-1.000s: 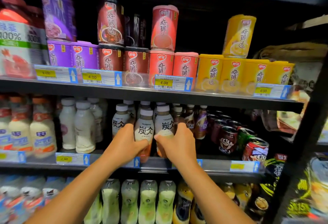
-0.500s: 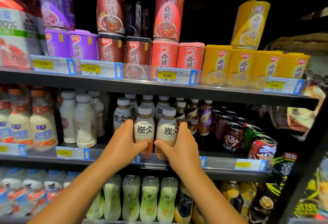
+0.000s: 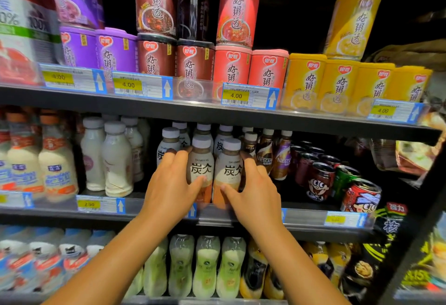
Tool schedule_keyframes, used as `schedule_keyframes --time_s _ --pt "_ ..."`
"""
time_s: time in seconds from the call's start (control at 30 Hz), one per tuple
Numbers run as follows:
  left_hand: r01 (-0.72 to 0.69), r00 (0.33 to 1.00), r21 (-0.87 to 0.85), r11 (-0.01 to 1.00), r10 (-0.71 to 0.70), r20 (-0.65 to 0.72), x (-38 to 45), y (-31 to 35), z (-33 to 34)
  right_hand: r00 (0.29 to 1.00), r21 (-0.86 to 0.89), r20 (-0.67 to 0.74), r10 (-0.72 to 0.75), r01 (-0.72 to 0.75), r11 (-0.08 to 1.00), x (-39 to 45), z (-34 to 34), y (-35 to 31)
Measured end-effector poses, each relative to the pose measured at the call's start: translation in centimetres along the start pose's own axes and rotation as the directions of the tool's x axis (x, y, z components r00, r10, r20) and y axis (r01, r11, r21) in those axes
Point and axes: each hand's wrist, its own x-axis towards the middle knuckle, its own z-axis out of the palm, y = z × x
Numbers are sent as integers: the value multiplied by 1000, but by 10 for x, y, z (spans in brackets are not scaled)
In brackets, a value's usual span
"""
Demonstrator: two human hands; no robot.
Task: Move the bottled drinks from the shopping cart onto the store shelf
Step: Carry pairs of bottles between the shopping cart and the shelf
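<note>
We see both hands at the middle shelf (image 3: 217, 217), centre of the frame. Our left hand (image 3: 169, 189) wraps the left bottle (image 3: 200, 160): fingers curl round its left side and behind, thumb lies across the front low on the label. Our right hand (image 3: 255, 193) wraps the right bottle (image 3: 229, 164) the same way, fingers on its right side, thumb across the lower front. Both grips are closed round the bottles, not loose.

The two bottles stand upright side by side, touching or nearly so, at the front edge of the shelf. We cannot tell if their bases sit fully on it; the thumbs and the shelf lip hide them. Same-label bottles (image 3: 170, 145) stand in rows right behind.

Left of centre: white bottles (image 3: 115, 160), then orange-capped ones (image 3: 55, 160) at the far left. Right of the hands: Nescafe bottles (image 3: 280, 157), then cans (image 3: 321, 179) leaning toward the lower right. Upper shelf holds porridge tubs (image 3: 231, 68) in purple, brown, red and yellow, some stacked two high, with price tags (image 3: 128, 85) reading 4.00 below. Bottom shelf, under the forearms: green bottles (image 3: 205, 266).
</note>
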Motion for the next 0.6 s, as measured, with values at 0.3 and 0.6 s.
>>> schedule_keyframes --time_s 0.3,0.6 --pt "79 993 153 985 -91 73 26 -2 8 996 -125 47 79 -73 989 26 12 -15" --pt "56 991 183 982 -77 106 35 -9 17 994 -158 52 98 -88 983 43 23 -15"
